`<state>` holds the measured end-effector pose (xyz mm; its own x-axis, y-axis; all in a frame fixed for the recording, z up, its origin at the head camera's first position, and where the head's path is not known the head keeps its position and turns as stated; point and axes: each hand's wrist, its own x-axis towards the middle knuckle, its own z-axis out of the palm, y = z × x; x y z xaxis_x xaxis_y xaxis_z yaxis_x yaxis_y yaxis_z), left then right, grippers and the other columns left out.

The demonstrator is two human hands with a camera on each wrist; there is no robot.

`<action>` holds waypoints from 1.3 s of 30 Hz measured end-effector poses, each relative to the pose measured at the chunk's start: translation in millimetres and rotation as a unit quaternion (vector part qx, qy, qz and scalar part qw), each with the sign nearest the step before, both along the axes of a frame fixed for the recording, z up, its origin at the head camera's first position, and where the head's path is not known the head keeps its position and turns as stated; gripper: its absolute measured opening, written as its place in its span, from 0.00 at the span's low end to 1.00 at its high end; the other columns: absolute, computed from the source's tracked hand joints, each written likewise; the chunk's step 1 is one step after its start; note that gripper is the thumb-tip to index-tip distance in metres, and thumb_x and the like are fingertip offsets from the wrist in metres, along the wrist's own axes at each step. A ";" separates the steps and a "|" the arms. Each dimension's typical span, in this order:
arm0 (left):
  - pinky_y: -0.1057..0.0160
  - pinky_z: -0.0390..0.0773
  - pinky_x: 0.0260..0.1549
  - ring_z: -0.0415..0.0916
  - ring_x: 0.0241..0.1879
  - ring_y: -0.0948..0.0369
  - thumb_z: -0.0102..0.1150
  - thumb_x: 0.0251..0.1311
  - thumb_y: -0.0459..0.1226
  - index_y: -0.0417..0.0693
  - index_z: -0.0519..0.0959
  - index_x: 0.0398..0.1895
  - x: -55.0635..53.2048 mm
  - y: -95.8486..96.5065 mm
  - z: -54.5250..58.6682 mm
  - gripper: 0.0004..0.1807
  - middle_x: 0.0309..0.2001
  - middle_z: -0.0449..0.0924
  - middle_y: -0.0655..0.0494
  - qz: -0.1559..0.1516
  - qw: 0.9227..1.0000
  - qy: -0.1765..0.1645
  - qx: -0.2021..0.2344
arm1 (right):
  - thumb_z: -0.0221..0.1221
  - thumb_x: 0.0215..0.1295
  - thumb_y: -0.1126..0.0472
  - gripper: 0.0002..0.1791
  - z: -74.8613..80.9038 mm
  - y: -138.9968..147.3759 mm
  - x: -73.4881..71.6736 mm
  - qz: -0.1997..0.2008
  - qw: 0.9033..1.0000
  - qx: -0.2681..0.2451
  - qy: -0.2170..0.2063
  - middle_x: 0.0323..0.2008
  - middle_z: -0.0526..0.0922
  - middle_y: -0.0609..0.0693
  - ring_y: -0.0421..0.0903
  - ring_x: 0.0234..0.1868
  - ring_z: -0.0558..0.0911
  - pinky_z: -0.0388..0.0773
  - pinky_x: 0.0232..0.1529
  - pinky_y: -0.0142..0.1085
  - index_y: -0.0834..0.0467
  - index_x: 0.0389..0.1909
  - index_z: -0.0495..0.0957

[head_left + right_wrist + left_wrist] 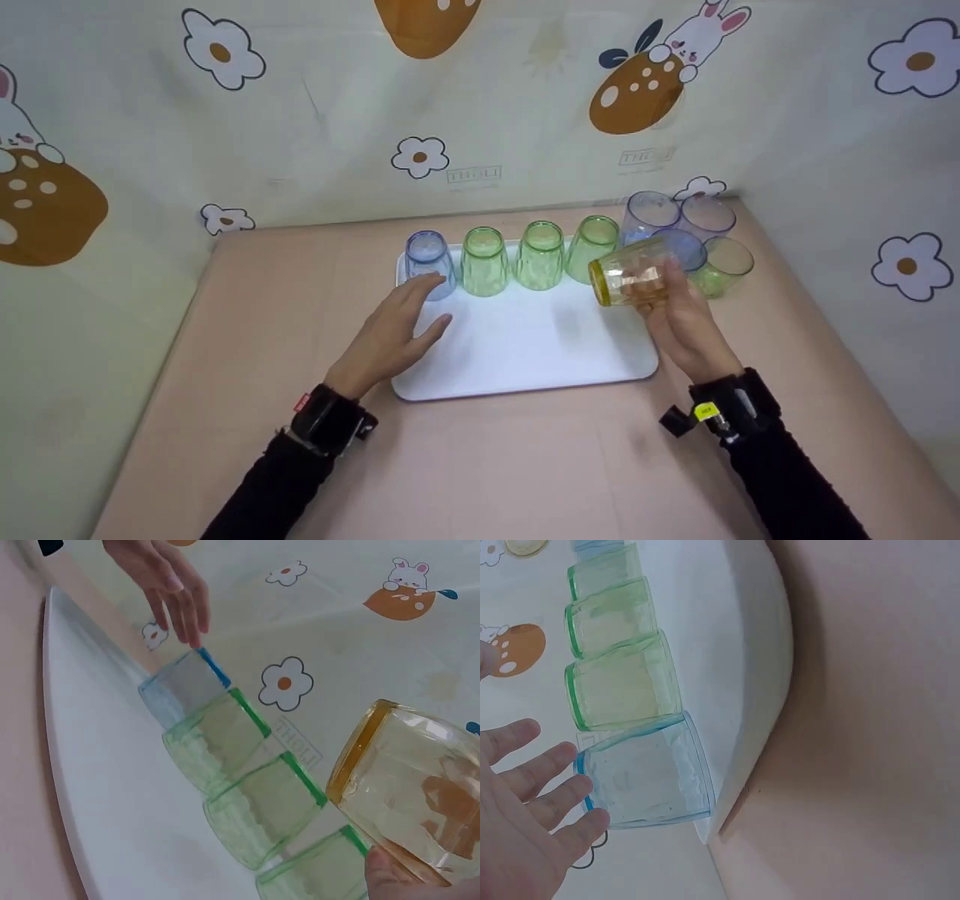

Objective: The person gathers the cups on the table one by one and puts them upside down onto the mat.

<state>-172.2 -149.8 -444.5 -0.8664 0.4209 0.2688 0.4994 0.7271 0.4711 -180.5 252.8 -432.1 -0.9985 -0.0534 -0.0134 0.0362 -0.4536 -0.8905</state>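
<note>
My right hand (686, 322) grips a yellow glass (622, 277), tipped on its side above the right end of a white tray (517, 352). On the tray's far edge a blue glass (430, 266) and several green glasses (484, 262) stand upside down in a row. My left hand (394, 330) hovers by the blue glass, its fingers spread and holding nothing. In the left wrist view the left fingertips (577, 787) lie near the blue glass's base; whether they touch it I cannot tell. The right wrist view shows the yellow glass (412, 780) close up, thumb along its side.
Right of the tray, upright glasses stand in a cluster: clear bluish ones (651, 210), a blue one (682, 247) partly behind the yellow glass, and a green one (727, 262). A patterned curtain (322, 120) hangs behind the pinkish table (525, 465) and along its sides.
</note>
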 end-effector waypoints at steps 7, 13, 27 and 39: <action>0.54 0.64 0.68 0.61 0.71 0.58 0.51 0.75 0.54 0.46 0.63 0.76 1.8 15.3 1.9 0.34 0.73 0.64 0.52 -0.010 1.000 -0.015 0.010 | 0.53 0.72 0.37 0.33 0.3 -24.8 -0.3 0.029 0.991 -0.126 -0.029 0.51 0.80 0.59 0.52 0.56 0.79 0.66 0.68 0.42 0.64 0.57 0.74; 0.55 0.64 0.68 0.61 0.70 0.59 0.52 0.74 0.55 0.46 0.63 0.76 1.3 27.0 -0.6 0.35 0.71 0.65 0.52 -0.028 0.999 -0.024 0.040 | 0.51 0.71 0.34 0.37 1.4 -45.6 -1.4 0.038 0.976 -0.203 -0.064 0.42 0.80 0.56 0.49 0.46 0.80 0.70 0.65 0.40 0.65 0.57 0.71; 0.57 0.59 0.69 0.56 0.73 0.60 0.63 0.66 0.56 0.41 0.56 0.78 -6.6 65.0 -4.7 0.46 0.74 0.61 0.49 -0.071 0.983 -0.034 0.165 | 0.49 0.69 0.29 0.46 -3.5 -75.9 5.5 0.080 0.958 -0.258 -0.093 0.73 0.58 0.64 0.58 0.70 0.67 0.67 0.68 0.44 0.53 0.77 0.51; 0.49 0.63 0.68 0.55 0.74 0.54 0.74 0.56 0.54 0.42 0.50 0.79 -6.9 100.8 -2.5 0.57 0.75 0.58 0.44 -0.076 0.923 -0.091 0.366 | 0.39 0.70 0.24 0.50 -7.7 -98.9 14.0 0.097 0.956 -0.233 -0.148 0.66 0.67 0.67 0.55 0.56 0.80 0.72 0.64 0.44 0.60 0.76 0.52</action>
